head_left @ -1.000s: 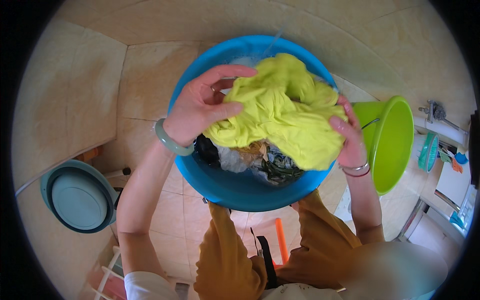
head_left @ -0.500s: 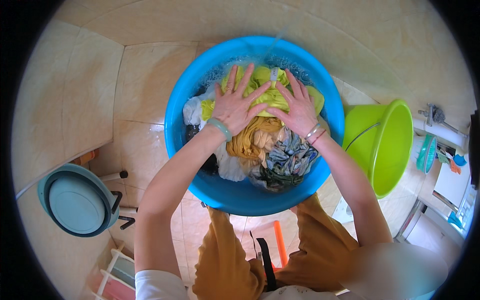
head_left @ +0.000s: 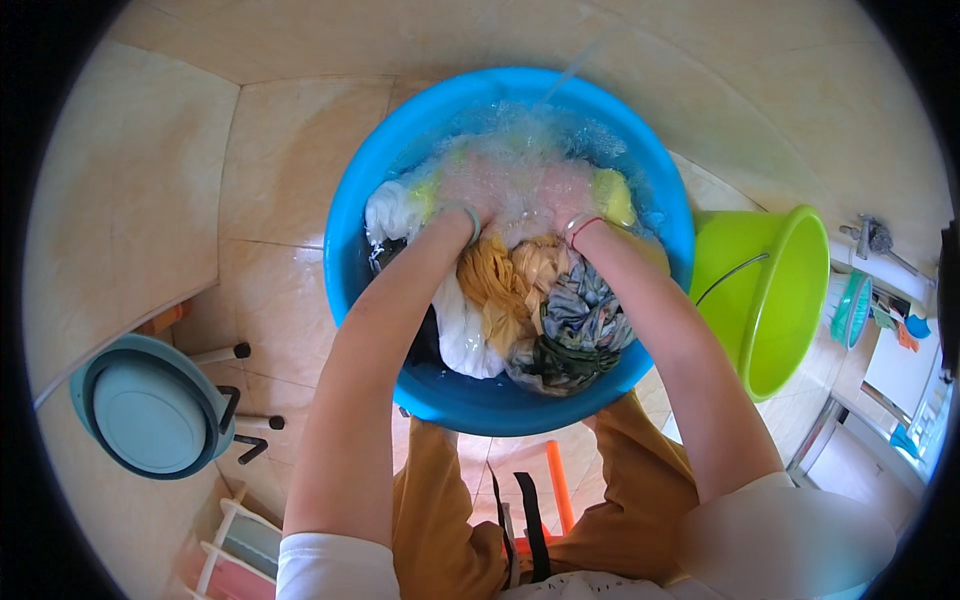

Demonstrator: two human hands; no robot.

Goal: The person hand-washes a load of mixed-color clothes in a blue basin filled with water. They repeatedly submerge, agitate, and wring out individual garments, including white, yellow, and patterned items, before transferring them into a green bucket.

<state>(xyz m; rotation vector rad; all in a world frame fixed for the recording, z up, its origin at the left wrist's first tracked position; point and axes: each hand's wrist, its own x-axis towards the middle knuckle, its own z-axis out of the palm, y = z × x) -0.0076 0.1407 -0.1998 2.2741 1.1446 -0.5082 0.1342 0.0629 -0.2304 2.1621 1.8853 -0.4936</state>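
A large round blue tub (head_left: 343, 230) holds water and wet clothes. Both my hands are pressed down at its far side, under splashing, foaming water. My left hand (head_left: 470, 190), with a pale green bangle at the wrist, and my right hand (head_left: 564, 190), with a silver bangle and a red cord, lie over a yellow-green garment (head_left: 614, 197). Water hides my fingers. Nearer to me sit a mustard cloth (head_left: 490, 285), a peach cloth (head_left: 540, 262), a grey-blue patterned garment (head_left: 582, 315) and white cloth (head_left: 464, 335). Another white piece (head_left: 392, 212) bulges at the left.
A thin water stream (head_left: 572, 72) falls into the tub's far side. Right of the tub lies a tilted lime-green bucket (head_left: 780, 300). At the left are a grey-blue folding basin (head_left: 150, 410) and a white shelf (head_left: 225, 530). A tap (head_left: 868, 236) is on the right wall.
My hands have pushed down from on top of the yellow-green garment into the water, taking it mostly under. Water now splashes and foams over them.
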